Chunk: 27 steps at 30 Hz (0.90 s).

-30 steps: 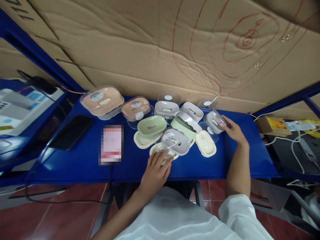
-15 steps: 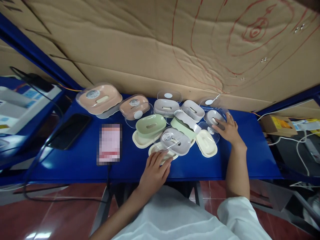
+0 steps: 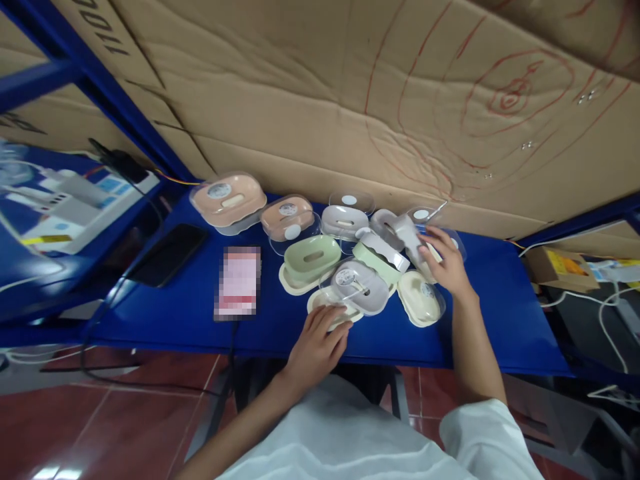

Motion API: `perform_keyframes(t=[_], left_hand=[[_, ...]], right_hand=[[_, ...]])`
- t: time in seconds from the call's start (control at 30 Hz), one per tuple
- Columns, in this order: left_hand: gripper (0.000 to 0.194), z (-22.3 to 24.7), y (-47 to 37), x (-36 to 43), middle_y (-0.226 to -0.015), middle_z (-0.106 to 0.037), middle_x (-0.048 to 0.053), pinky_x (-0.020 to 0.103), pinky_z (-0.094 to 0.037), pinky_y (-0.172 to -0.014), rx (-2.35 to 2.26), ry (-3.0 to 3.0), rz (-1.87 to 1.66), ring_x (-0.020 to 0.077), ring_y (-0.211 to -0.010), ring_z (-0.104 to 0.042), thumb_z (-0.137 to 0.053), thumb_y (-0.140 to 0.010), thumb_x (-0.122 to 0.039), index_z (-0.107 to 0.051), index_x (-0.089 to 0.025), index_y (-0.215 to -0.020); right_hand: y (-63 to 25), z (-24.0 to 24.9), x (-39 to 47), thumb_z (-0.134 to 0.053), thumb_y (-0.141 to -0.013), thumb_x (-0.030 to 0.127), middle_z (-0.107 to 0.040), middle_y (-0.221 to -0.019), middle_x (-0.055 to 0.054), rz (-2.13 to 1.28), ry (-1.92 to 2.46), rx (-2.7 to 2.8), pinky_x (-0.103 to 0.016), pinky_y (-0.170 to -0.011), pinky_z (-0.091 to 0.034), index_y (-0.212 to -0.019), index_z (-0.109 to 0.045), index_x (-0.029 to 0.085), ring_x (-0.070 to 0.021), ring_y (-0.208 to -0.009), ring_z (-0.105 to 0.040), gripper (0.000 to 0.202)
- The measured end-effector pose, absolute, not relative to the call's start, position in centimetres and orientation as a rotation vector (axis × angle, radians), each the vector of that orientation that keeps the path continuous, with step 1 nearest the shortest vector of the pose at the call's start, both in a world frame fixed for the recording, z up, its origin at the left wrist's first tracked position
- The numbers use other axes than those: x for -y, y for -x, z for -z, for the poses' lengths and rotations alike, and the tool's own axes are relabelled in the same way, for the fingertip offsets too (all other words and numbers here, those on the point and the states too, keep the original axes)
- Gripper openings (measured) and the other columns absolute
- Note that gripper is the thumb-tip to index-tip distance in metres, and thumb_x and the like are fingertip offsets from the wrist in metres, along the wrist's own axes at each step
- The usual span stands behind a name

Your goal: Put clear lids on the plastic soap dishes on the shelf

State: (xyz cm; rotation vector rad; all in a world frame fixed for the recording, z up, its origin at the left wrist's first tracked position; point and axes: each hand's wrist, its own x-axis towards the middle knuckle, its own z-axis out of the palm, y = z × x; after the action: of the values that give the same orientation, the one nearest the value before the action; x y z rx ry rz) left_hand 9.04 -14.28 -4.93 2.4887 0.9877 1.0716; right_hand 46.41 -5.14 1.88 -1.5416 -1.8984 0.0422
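Tipped the grey dish point(image 3: 409, 235) up on its side and leaned it toward 10 o'clock with the right hand point(image 3: 443, 261); slid a clear lid point(image 3: 430, 300) over the cream dish point(image 3: 414, 297) at 6 o'clock from there.
Head view: gripping the grey dish between right thumb and fingers, at about 2 o'clock from the lilac dish point(image 3: 367, 291). Resting the left hand's fingers point(image 3: 327, 313) on the cream tray point(image 3: 336, 307) at 7 o'clock from the lilac dish; cannot tell if pinching it. Partly hidden behind right fingers: the grey dish's outer end. Blurred into blocks: the phone screen point(image 3: 239, 283).
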Motion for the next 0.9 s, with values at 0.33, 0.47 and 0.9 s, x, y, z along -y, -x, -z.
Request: perform_keyframes(t=[0.33,0.47,0.9], left_hand=[[0.036,0.6,-2.1,8.6,-0.125,-0.073,0.009,0.044,-0.057,-0.102,-1.183,-2.365,-1.465,0.0239,-0.117,-0.069,-0.058,-0.096,-0.004,-0.069,-0.027,-0.122],[0.044,-1.9,2.0,0.2,-0.137,-0.069,0.012,0.052,-0.052,-0.114,-1.382,-2.516,-1.149,0.0293,-0.13,-0.064,-0.045,-0.098,-0.007,-0.069,-0.023,-0.131],[0.06,-0.1,-0.6,-9.4,-0.152,-0.054,0.023,0.054,-0.04,-0.124,-1.462,-2.588,-0.492,0.0389,-0.145,-0.051,-0.074,-0.094,-0.032,-0.056,-0.014,-0.148]], right_hand=[[-30.3,-9.4,-5.7,-0.049,-0.109,0.039,-0.07,-0.144,-0.013,-0.179,1.651,2.557,-0.045,-0.117,-0.045,-0.14,-0.07,0.021,-0.0297,-0.138,-0.063,0.04],[-25.1,-7.9,-9.0,-0.077,-0.091,0.032,-0.077,-0.13,-0.018,-0.269,2.063,2.708,-0.046,-0.108,-0.05,-0.128,-0.077,0.018,-0.0361,-0.125,-0.071,0.039],[-29.5,-8.8,-6.6,-0.047,-0.108,0.025,-0.062,-0.155,-0.012,-0.197,1.85,2.403,-0.046,-0.12,-0.043,-0.157,-0.054,0.021,-0.03,-0.144,-0.059,0.049]])
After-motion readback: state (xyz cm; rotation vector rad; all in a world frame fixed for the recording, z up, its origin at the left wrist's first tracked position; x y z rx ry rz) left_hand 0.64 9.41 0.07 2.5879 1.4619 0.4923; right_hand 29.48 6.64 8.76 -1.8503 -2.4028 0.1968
